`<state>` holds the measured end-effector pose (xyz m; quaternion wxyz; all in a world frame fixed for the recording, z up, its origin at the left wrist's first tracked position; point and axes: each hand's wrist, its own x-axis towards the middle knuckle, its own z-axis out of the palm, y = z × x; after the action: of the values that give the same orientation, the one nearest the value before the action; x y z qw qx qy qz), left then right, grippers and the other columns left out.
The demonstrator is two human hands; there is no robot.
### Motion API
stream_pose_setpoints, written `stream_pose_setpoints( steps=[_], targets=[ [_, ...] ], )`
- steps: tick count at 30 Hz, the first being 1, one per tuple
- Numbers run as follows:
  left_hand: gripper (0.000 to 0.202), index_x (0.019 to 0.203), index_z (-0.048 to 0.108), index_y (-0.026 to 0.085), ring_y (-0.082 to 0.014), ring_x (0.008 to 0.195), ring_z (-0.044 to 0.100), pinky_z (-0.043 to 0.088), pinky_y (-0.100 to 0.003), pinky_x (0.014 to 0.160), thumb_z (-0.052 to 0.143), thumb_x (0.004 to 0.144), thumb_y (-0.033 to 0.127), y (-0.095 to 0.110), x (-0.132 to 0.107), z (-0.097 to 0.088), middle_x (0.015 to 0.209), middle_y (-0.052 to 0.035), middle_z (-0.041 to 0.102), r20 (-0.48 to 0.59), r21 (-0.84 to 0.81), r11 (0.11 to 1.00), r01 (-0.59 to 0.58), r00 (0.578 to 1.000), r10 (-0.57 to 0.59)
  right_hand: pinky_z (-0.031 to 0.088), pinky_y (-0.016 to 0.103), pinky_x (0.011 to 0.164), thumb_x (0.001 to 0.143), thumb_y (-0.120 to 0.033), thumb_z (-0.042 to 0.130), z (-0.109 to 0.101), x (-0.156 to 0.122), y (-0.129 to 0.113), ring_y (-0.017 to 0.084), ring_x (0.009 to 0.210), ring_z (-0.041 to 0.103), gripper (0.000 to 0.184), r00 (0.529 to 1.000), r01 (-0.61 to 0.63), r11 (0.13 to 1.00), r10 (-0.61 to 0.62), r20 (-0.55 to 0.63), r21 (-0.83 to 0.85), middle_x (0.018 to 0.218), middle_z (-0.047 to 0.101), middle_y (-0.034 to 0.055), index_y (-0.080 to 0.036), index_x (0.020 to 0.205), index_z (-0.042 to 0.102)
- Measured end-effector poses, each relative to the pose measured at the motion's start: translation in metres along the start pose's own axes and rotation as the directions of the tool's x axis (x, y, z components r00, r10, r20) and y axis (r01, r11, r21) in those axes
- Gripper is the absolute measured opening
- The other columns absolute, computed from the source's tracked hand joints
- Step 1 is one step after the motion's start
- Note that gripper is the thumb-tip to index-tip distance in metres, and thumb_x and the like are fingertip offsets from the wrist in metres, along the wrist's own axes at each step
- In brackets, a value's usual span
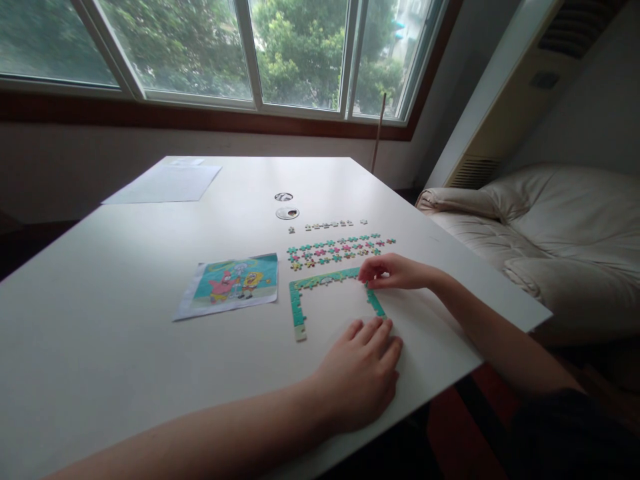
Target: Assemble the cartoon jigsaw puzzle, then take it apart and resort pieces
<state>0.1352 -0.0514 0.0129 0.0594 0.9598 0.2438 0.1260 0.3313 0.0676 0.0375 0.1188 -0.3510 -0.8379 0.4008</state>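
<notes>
A partly joined jigsaw puzzle border (297, 307) lies on the white table, green and teal, with a left side, a top and a right side. My right hand (397, 271) is at its top right corner, thumb and fingers pinched at a puzzle piece there; the fingers partly hide it. At the lower end of the right side rests my left hand (361, 373), palm down with fingers stretched out, the fingertips touching or covering the border's end. Just beyond the border, loose puzzle pieces (334, 252) lie in several rows, teal, pink and yellow.
Left of the border lies a printed cartoon picture (237, 283). Farther back are a row of pale pieces (327, 226), two round items (287, 213) and white paper sheets (165, 183). The table edge (450, 381) runs close to my arms; a cream sofa (550, 227) stands right.
</notes>
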Motion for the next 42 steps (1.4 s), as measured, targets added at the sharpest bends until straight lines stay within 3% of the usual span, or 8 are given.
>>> stream_pose_setpoints(
  steps=[10,17,26,33,38,42],
  targets=[
    [0.038,0.122,0.045,0.015,-0.0278,0.121,0.040,0.033,-0.044,0.097,0.037,0.089,0.031,0.000,0.000,0.001,0.133,-0.0139,0.043,0.007,-0.015,1.000,0.004,1.000,-0.004,0.044,0.020,0.060,0.078,-0.025,0.057,0.004,0.000,-0.001,0.010,0.070,0.054,0.019,0.998,0.047,0.981,-0.056,-0.042,-0.190,0.087,0.061,0.0039,-0.016,0.094,0.061],
    [0.036,0.121,0.046,0.016,-0.0274,0.120,0.041,0.034,-0.044,0.096,0.036,0.090,0.030,0.000,0.000,0.001,0.132,-0.0131,0.044,-0.004,-0.012,1.000,-0.003,1.000,0.003,0.041,0.021,0.058,0.081,-0.026,0.052,-0.001,-0.001,-0.004,0.011,0.064,0.052,0.019,0.995,-0.058,0.945,0.028,-0.095,-0.322,0.076,0.062,0.0027,-0.015,0.092,0.063],
    [0.034,0.119,0.047,0.015,-0.0270,0.118,0.042,0.035,-0.043,0.095,0.037,0.089,0.029,0.000,0.000,0.001,0.132,-0.0132,0.044,-0.002,-0.004,1.000,-0.027,1.000,0.027,0.039,0.021,0.059,0.071,-0.038,0.065,-0.002,-0.003,-0.007,0.011,0.065,0.049,0.029,0.995,-0.089,0.944,0.100,0.017,-0.319,0.072,0.055,0.0009,-0.015,0.088,0.061],
    [0.033,0.117,0.048,0.015,-0.0264,0.119,0.040,0.034,-0.042,0.095,0.038,0.089,0.030,0.001,0.000,0.001,0.131,-0.0127,0.045,-0.012,0.036,0.999,-0.035,0.999,0.035,0.037,0.021,0.057,0.071,-0.036,0.066,-0.003,-0.002,-0.004,0.010,0.064,0.046,0.028,0.989,-0.121,0.958,0.139,0.054,-0.259,0.071,0.051,-0.0008,-0.014,0.086,0.058],
    [0.030,0.113,0.050,0.015,-0.0259,0.117,0.043,0.035,-0.041,0.094,0.040,0.088,0.028,0.001,0.001,-0.002,0.123,-0.0121,0.052,0.009,0.030,0.999,-0.027,1.000,0.026,0.035,0.020,0.054,0.070,-0.037,0.066,-0.005,-0.001,0.000,0.010,0.060,0.044,0.029,0.993,-0.110,0.965,0.118,0.020,-0.238,0.067,0.048,-0.0022,-0.015,0.086,0.058],
    [0.032,0.113,0.049,0.016,-0.0280,0.118,0.041,0.035,-0.044,0.094,0.041,0.087,0.031,0.000,0.003,-0.005,0.128,-0.0135,0.047,0.021,0.013,0.999,0.030,0.999,-0.030,0.036,0.021,0.057,0.070,-0.036,0.066,-0.006,0.003,0.006,0.011,0.064,0.046,0.028,0.994,-0.101,0.963,0.087,-0.069,-0.250,0.071,0.049,-0.0010,-0.015,0.087,0.058]
  ],
)
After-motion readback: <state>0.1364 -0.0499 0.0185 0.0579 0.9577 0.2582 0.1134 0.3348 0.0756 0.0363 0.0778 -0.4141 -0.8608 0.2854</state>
